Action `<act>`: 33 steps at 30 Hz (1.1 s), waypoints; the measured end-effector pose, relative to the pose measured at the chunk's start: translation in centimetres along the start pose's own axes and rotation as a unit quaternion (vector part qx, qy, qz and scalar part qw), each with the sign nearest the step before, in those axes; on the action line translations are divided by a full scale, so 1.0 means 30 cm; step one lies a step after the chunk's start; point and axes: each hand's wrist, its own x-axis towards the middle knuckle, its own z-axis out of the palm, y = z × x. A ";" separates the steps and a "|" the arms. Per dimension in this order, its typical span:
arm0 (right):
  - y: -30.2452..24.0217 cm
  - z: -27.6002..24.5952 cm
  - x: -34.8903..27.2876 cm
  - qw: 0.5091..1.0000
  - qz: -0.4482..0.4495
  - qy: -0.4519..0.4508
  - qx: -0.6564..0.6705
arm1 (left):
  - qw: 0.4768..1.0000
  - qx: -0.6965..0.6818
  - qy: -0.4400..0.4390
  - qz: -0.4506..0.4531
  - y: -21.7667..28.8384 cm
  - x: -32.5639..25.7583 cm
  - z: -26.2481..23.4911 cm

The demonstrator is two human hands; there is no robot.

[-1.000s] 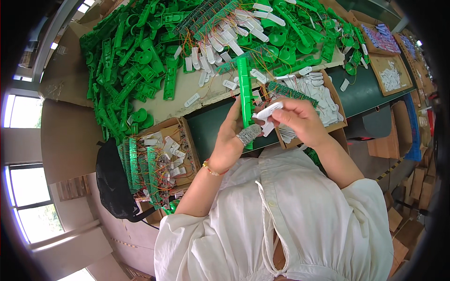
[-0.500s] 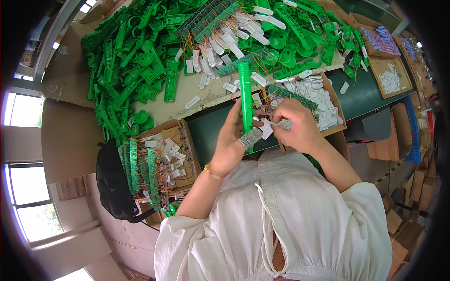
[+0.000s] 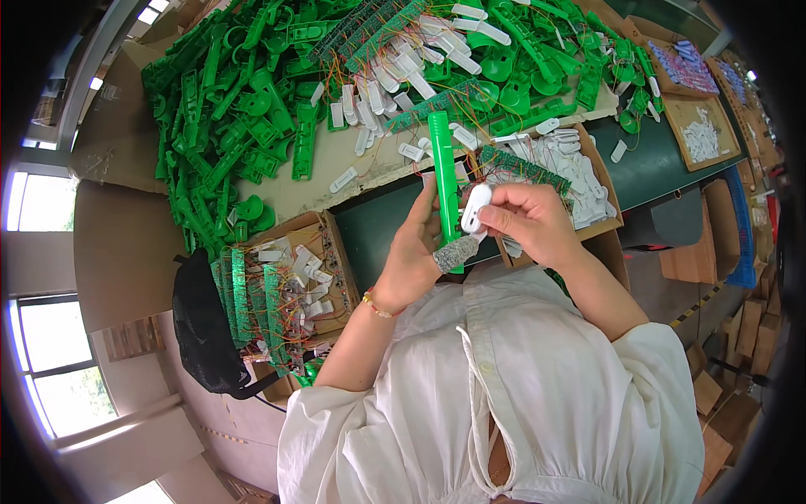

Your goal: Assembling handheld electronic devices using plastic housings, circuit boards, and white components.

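Observation:
My left hand [image 3: 417,252] grips a long green plastic bar [image 3: 442,172] that stands upright over the table's near edge; a grey fabric cot covers its thumb. My right hand [image 3: 529,220] pinches a small white oblong plastic piece [image 3: 474,207] and presses it against the side of the green bar. Both hands meet just above my white shirt. Behind the right hand, an open cardboard box [image 3: 606,202] holds white pieces and a green circuit strip [image 3: 522,169] with thin wires.
A big heap of green plastic parts [image 3: 243,109] and loose white pieces [image 3: 378,80] covers the table. A cardboard box [image 3: 323,244] of wired green strips sits at my left over a black bag [image 3: 206,328]. Trays [image 3: 701,126] lie far right.
My right hand dipped into the box behind it, then came back to the green bar holding a white piece against it. My left hand kept the bar upright.

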 end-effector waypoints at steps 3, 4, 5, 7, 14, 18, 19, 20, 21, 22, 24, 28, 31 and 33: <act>-0.015 0.002 -0.005 0.997 0.015 -0.056 -0.049 | 0.998 0.001 -0.059 -0.030 0.013 0.002 0.000; -0.012 0.006 -0.005 0.997 0.010 -0.062 -0.044 | 0.996 0.019 -0.074 -0.050 0.014 0.002 0.005; -0.008 0.010 -0.007 0.997 0.006 -0.069 -0.038 | 0.993 0.037 -0.087 -0.071 0.014 0.000 0.007; -0.020 0.008 -0.016 0.995 0.025 -0.062 -0.078 | 0.990 0.095 -0.086 -0.058 0.003 -0.004 0.001; 0.051 0.007 -0.030 0.968 -0.013 -0.047 -0.245 | 0.870 0.485 -0.070 0.045 -0.006 -0.025 -0.007; 0.042 -0.075 0.003 0.974 -0.060 0.070 -0.205 | 0.957 0.279 0.072 -0.041 -0.021 -0.028 -0.033; 0.016 -0.116 0.015 0.956 -0.037 0.103 -0.273 | 0.976 0.178 0.117 -0.044 -0.015 -0.017 -0.056; 0.024 -0.161 0.025 0.913 -0.090 0.127 -0.378 | 0.984 0.114 0.127 -0.040 -0.004 -0.008 -0.088; 0.041 -0.193 0.032 0.855 -0.144 0.146 -0.476 | 0.990 0.046 0.134 -0.026 -0.001 -0.007 -0.112; 0.056 -0.207 0.031 0.859 -0.099 0.113 -0.489 | 0.990 0.021 0.133 -0.031 0.008 -0.011 -0.128; 0.095 -0.183 0.022 0.805 -0.151 0.114 -0.562 | 0.989 -0.010 0.139 -0.043 0.006 -0.013 -0.140; 0.088 -0.179 0.043 0.777 -0.193 0.168 -0.575 | 0.988 -0.046 0.132 -0.059 -0.014 -0.019 -0.137; 0.053 -0.243 0.053 0.737 -0.211 0.230 -0.600 | 0.986 -0.019 0.153 -0.057 0.001 -0.015 -0.130; 0.042 -0.311 0.050 0.752 -0.194 0.256 -0.576 | 0.987 -0.008 0.158 -0.030 0.004 -0.012 -0.143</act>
